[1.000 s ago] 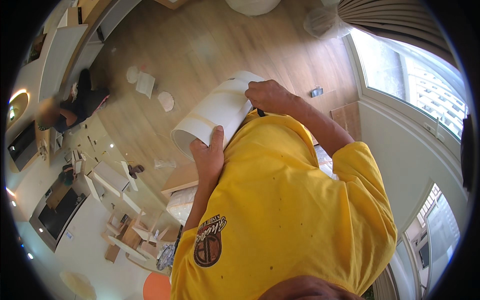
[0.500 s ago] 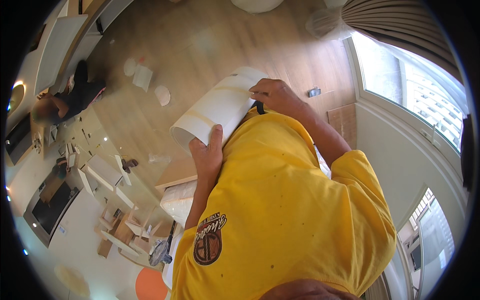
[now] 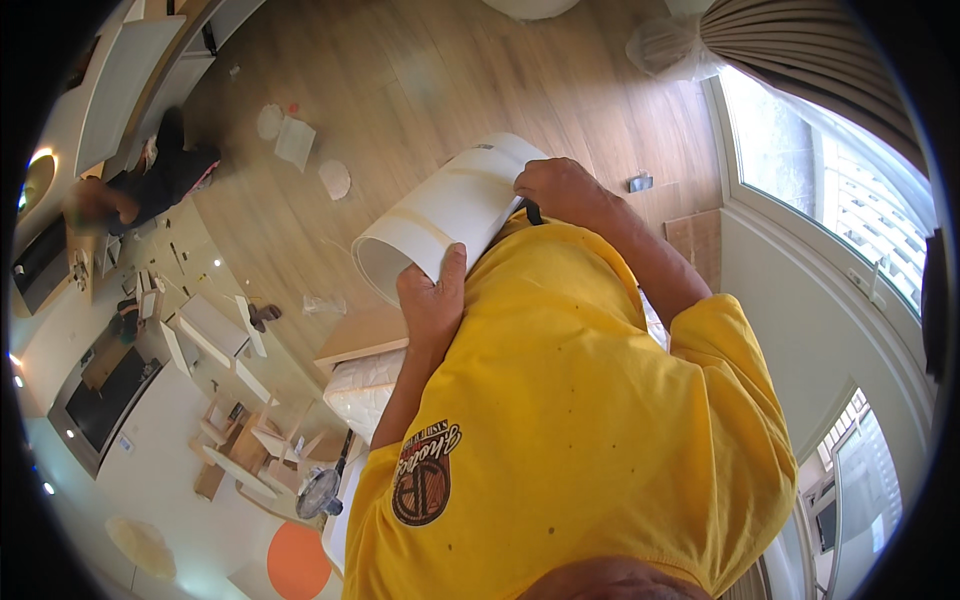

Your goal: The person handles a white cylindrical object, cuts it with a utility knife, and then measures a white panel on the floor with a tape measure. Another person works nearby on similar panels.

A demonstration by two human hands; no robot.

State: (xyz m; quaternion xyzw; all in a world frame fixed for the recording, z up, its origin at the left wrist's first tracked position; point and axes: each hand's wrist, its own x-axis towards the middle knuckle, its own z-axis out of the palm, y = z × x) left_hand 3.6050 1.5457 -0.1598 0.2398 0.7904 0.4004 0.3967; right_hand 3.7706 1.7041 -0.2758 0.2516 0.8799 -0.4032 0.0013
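A thick white roll of sheet material (image 3: 455,198), hollow at its near left end and ringed by two pale tape bands, lies slantwise in front of my yellow shirt. My left hand (image 3: 434,300) grips the edge of the open end, thumb on the outside and the other fingers hidden. Toward the far right end, my right hand (image 3: 562,188) is closed with its fingertips pinched at the roll's side, close to the other tape band. A short black strip (image 3: 534,213) shows under that hand.
Pale scraps (image 3: 296,142) and a small dark box (image 3: 640,183) lie on the wood floor. At left are a person in dark clothes (image 3: 165,180) and several white furniture panels (image 3: 212,325). A plastic-wrapped mattress (image 3: 365,388) is beside my left arm; a curtained window (image 3: 775,140) is at right.
The whole view has shifted slightly, so the room, the roll and my hands appear a little farther right. Both hands keep their places on the roll.
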